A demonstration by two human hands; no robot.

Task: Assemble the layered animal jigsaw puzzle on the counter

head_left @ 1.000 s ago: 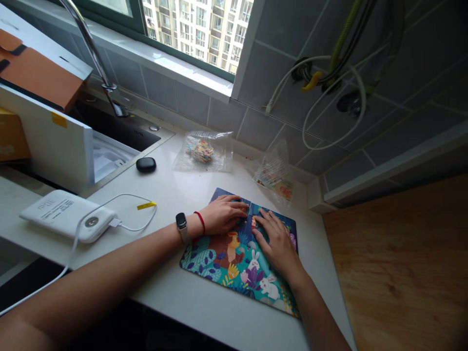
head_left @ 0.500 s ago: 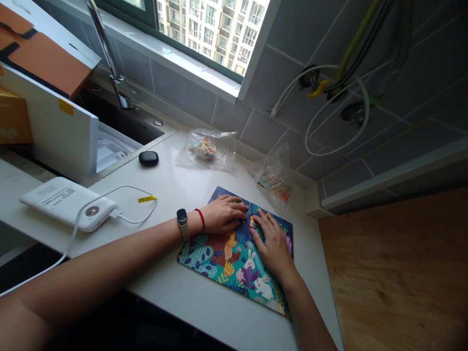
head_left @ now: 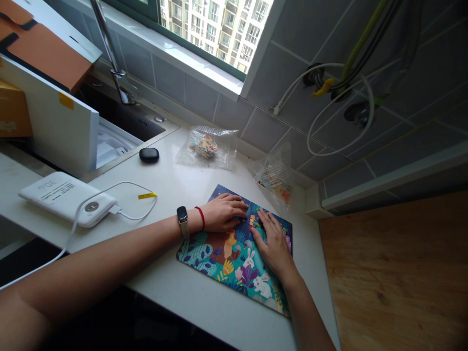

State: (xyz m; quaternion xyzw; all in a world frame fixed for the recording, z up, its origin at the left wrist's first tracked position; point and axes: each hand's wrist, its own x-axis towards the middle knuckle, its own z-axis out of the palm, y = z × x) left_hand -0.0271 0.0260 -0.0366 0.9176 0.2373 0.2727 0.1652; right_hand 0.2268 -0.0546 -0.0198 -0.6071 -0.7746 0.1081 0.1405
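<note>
A colourful flat board (head_left: 230, 265) with rounded corners, printed with white rabbits, flowers and leaves, lies on the white counter. Across its upper left part rests my left hand (head_left: 223, 213), palm down with fingers spread and pointing right. My right hand (head_left: 272, 243) lies flat on the board's right side, its fingers stretched toward the far edge. The fingertips of both hands are close together near the board's upper middle, with a small gap between them. Neither hand grips anything. The hands cover part of the picture.
Behind the board lie a clear bag of colourful pieces (head_left: 205, 147) and another clear bag (head_left: 276, 180) by the wall. At left are a white power bank (head_left: 66, 197) with its cable, a small black case (head_left: 149, 155) and a sink (head_left: 146, 127) with boxes over it.
Both hands stay in nearly the same place on the board; the right fingers shift very slightly. The camera view has moved a little.
</note>
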